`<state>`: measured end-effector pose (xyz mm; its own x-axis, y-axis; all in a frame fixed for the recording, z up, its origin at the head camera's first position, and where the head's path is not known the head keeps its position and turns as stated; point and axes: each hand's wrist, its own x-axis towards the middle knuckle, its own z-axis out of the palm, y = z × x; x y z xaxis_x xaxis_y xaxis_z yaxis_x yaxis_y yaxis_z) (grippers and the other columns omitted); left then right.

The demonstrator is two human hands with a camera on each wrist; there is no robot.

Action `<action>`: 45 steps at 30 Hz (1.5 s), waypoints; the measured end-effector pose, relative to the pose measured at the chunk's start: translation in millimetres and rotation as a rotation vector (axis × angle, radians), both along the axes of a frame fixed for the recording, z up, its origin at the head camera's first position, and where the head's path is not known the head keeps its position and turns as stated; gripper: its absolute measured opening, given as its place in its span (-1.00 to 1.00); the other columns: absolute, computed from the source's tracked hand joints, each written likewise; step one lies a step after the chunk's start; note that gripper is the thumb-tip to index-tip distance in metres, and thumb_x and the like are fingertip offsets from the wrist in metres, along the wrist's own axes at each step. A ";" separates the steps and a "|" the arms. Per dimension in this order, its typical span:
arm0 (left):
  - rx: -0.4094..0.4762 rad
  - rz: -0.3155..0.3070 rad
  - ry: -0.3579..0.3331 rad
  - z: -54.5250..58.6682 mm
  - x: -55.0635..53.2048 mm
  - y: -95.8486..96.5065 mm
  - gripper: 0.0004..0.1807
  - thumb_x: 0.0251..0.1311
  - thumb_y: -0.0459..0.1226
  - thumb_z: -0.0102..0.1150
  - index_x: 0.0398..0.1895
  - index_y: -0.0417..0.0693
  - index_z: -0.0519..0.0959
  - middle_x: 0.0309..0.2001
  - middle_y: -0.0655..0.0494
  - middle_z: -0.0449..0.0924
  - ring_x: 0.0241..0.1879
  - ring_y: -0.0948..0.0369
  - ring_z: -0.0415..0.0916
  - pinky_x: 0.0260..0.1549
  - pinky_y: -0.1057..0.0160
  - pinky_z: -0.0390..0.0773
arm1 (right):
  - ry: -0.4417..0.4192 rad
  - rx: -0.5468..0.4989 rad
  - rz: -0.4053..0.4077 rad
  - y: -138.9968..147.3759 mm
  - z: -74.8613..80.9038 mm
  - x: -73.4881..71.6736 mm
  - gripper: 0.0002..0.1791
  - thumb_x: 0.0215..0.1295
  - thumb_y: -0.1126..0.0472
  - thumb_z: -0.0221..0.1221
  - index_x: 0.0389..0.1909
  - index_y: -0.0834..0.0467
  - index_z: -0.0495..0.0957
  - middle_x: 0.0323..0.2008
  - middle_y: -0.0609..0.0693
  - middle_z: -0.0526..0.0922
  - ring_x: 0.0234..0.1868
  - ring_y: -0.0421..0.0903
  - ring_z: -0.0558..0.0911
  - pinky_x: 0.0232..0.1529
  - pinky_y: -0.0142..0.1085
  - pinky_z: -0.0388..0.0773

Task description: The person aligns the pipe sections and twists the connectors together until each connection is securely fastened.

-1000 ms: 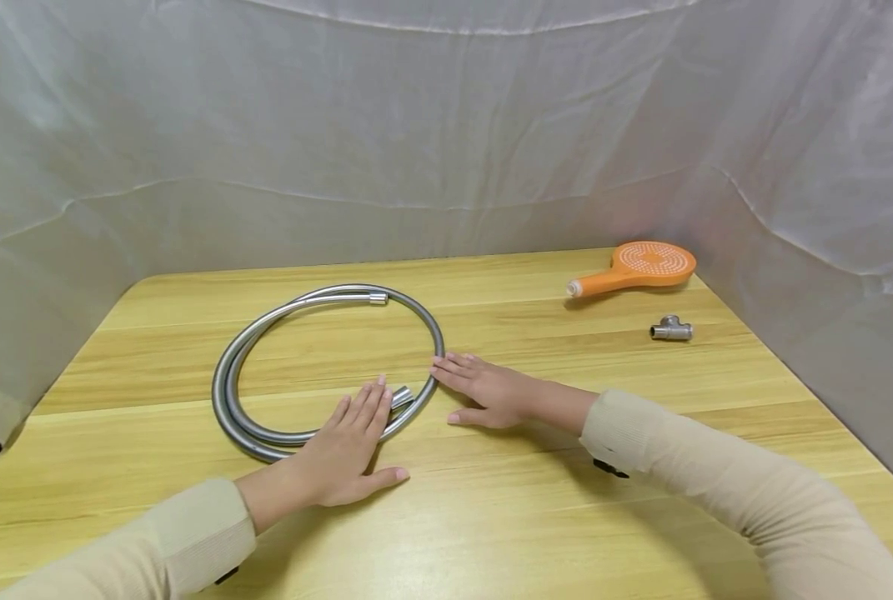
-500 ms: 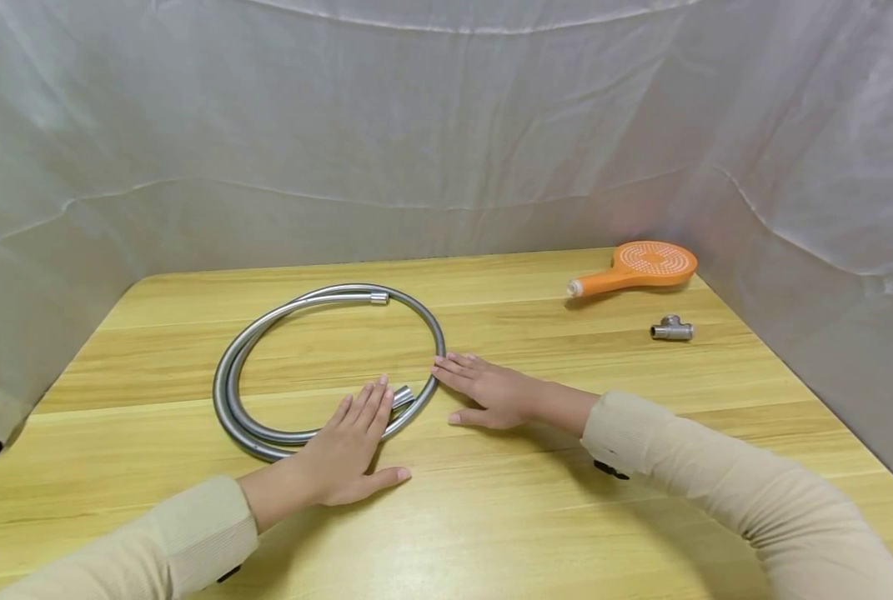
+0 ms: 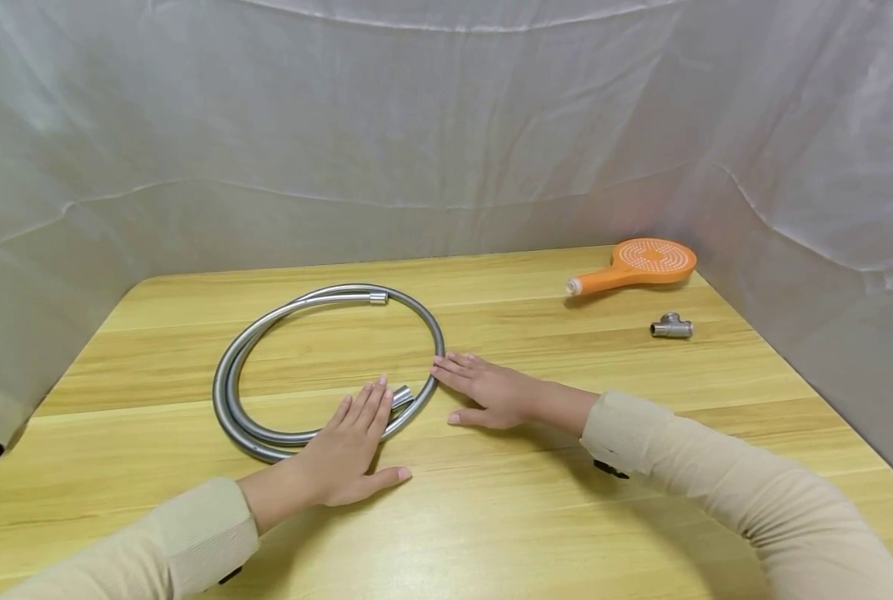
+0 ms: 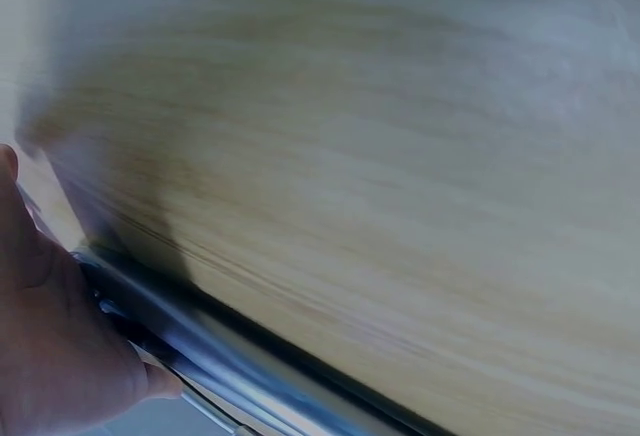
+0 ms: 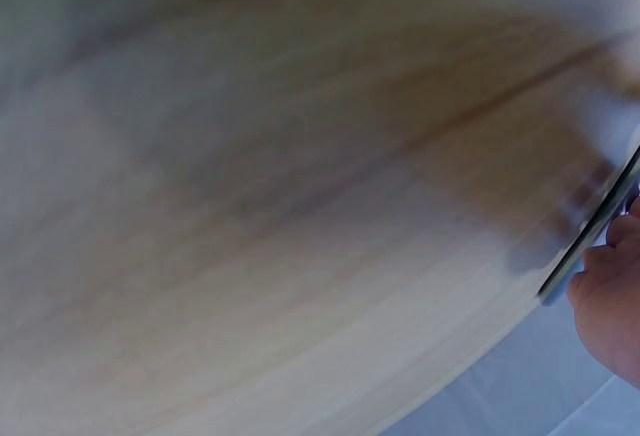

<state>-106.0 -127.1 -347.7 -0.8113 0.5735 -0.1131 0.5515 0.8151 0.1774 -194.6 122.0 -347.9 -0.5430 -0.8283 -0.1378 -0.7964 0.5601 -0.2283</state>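
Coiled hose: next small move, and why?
Probably curl the left hand round the hose beside its nearer end fitting: that hand's straight fingers already lie over the hose next to the fitting, and the right hand is at the hose's right side, not gripping.

The silver-grey hose [image 3: 222, 392] lies loosely coiled on the table [image 3: 476, 525], left of centre, shiny ends within the loop.

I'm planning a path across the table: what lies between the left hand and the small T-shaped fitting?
Head view: from the left hand, part of the silver hose, then the right hand, then bare tabletop up to the T-shaped fitting.
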 end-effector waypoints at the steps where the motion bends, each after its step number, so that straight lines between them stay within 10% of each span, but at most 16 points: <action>1: 0.000 0.000 0.001 0.2 0.1 0.2 0.00 0.24 0.24 -0.19 0.41 -0.38 -0.15 0.45 -0.30 -0.30 0.43 -0.17 -0.25 0.34 -0.19 -0.06 | 0.002 0.001 0.000 0.1 0.1 -0.1 -0.24 0.39 -0.11 -0.10 0.44 0.19 -0.09 0.46 0.12 -0.11 0.47 0.09 -0.10 0.44 -0.06 -0.13; 45: -0.032 -0.040 -0.002 -1.2 -2.0 22.1 0.01 0.22 0.27 -0.20 0.42 -0.33 -0.17 0.46 -0.26 -0.34 0.44 -0.12 -0.29 0.37 -0.11 -0.10 | 0.001 -0.020 -0.022 22.4 2.2 5.9 -0.22 0.37 -0.09 -0.05 0.43 0.21 -0.08 0.46 0.14 -0.08 0.46 0.12 -0.07 0.42 0.01 -0.08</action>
<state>-108.0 -105.0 -349.0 -0.7874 0.6017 -0.1336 0.5835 0.7976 0.1528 -188.7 144.4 -345.7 -0.5609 -0.8191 -0.1205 -0.7843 0.5723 -0.2393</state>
